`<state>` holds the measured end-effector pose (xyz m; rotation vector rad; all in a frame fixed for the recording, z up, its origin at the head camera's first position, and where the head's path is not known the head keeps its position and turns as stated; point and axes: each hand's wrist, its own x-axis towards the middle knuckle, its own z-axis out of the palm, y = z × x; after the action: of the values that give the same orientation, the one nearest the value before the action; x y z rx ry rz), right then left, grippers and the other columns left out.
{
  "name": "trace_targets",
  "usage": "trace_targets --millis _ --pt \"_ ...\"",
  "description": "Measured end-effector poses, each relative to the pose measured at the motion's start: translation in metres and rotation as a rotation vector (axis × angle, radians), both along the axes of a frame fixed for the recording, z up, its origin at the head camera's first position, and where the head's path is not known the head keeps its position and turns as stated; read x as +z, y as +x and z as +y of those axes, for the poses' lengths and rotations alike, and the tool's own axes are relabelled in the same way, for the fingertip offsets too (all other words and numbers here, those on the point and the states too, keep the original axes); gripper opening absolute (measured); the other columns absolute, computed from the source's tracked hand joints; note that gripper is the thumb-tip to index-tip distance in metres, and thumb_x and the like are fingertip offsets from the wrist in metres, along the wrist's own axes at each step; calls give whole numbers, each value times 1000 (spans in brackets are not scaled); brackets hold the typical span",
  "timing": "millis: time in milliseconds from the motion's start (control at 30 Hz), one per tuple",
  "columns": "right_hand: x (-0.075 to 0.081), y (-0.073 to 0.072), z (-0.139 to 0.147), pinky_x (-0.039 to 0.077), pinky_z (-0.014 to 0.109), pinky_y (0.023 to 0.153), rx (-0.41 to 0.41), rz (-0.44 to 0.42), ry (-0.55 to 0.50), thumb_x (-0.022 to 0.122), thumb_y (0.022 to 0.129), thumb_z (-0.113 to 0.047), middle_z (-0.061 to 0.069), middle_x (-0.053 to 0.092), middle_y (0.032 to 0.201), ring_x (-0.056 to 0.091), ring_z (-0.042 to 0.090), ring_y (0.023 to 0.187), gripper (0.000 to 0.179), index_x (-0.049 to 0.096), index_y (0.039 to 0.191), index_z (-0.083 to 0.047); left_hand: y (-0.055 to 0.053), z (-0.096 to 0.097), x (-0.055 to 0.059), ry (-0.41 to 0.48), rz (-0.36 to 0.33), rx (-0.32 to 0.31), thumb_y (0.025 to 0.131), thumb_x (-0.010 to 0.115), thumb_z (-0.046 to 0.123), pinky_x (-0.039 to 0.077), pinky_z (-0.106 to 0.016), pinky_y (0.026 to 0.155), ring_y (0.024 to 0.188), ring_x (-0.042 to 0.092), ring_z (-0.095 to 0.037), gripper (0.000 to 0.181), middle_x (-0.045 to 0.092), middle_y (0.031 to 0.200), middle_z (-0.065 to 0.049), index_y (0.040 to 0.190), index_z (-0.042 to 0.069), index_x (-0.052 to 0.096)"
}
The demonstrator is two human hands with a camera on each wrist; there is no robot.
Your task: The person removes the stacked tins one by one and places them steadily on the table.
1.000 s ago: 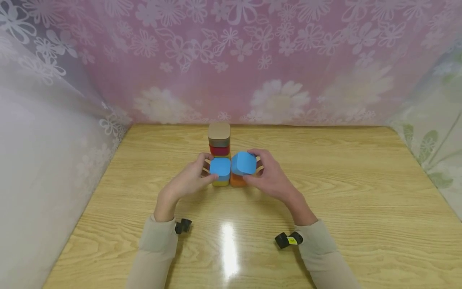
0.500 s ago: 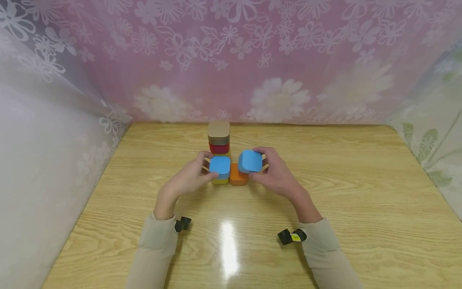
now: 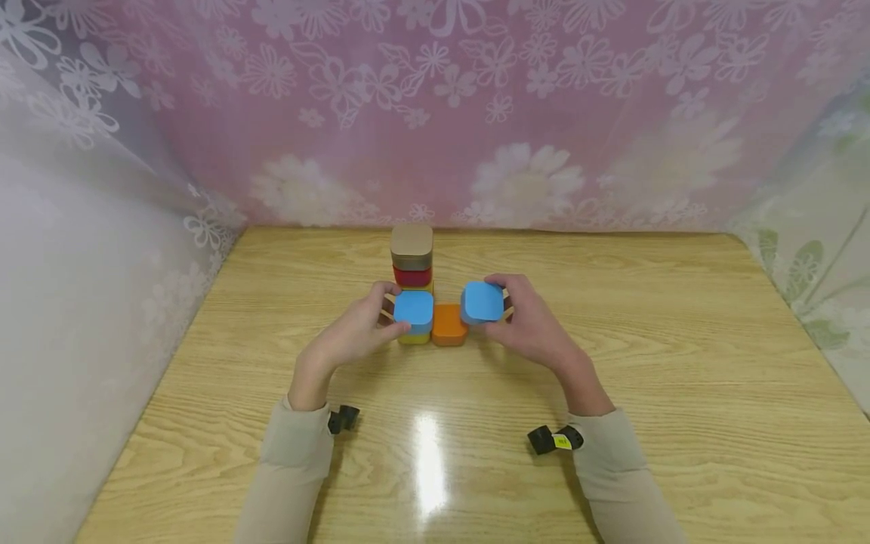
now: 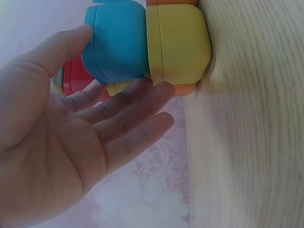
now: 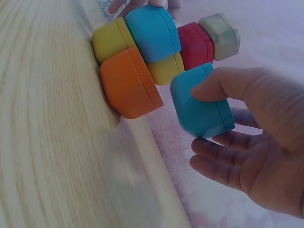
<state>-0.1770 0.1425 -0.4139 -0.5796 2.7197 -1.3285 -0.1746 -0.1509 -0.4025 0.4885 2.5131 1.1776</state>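
Note:
My left hand (image 3: 353, 336) pinches a blue rounded-square lidded box (image 3: 413, 306) between thumb and fingers. That box sits on a yellow box (image 4: 183, 45) of the same shape. My right hand (image 3: 537, 325) grips a second blue box (image 5: 197, 107), thumb on one side and fingers on the other. It is held tilted in the air, just right of an orange box (image 3: 449, 326) on the table. The orange box stands beside the yellow one. In the right wrist view the left fingertips (image 5: 156, 2) show at the first blue box.
Behind the left blue box rises a stack with a gold box (image 3: 411, 240) on a red box (image 3: 412, 276), above another yellow box (image 5: 166, 70). The wooden table (image 3: 680, 340) meets a pink floral curtain (image 3: 435, 151) at the back. Black cameras (image 3: 553, 439) are strapped to both wrists.
My right hand has moved right with its blue box, away from above the orange box, which now shows fully. The left hand stays at its blue box.

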Motion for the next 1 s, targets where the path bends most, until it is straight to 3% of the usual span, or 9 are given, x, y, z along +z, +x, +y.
trace_targets --millis 300,1000 --pt "3 0 6 51 46 92 -1 -9 137 72 82 -6 21 43 135 53 34 105 65 41 139 2 -1 0 0 -6 -5 0 100 61 29 53 -41 91 113 59 -28 56 59 123 -15 143 9 32" --pt "-7 -4 7 51 45 93 36 -99 189 74 83 -4 21 46 133 54 33 103 65 43 139 1 -1 0 1 -4 -1 -10 100 61 27 53 -43 92 113 59 -30 57 59 124 -17 143 8 30"
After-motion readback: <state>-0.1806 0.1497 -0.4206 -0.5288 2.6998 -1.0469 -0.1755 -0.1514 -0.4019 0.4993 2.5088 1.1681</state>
